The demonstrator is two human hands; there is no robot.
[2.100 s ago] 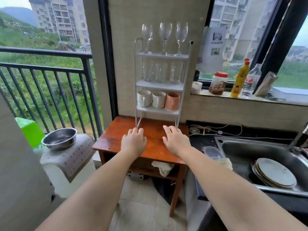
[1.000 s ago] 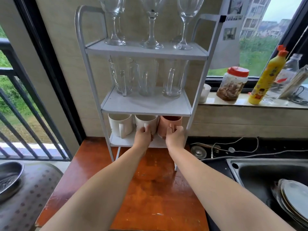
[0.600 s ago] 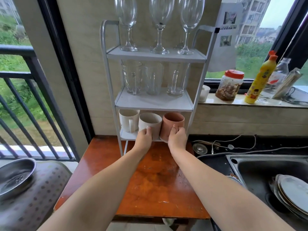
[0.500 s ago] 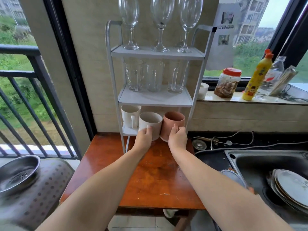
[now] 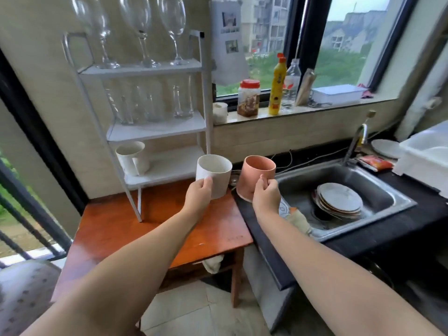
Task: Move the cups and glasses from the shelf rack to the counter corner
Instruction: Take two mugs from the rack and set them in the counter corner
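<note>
Early stage of the transfer. We see two mugs clear of the shelf rack (image 5: 155, 132) and in the air between it and the sink (image 5: 378, 190): the white mug (image 5: 214, 174) in the left hand (image 5: 197, 197) and the pink mug (image 5: 257, 175) in the right hand (image 5: 265, 196). Neither yet stands on the dark worktop (image 5: 412, 224), so we judge nothing delivered so far. Left on the rack: one white mug (image 5: 131, 157) on the bottom shelf, the clear glass mugs (image 5: 150, 105) on the middle shelf, and three wine glasses (image 5: 143, 32) on top. The left fingers (image 5: 207, 181) are curled round the white mug's side, grasping it; the right fingers (image 5: 261, 180) are curled at the pink mug's near side, probably round its handle, though we cannot see the handle itself. Both mugs tilt slightly away from us
</note>
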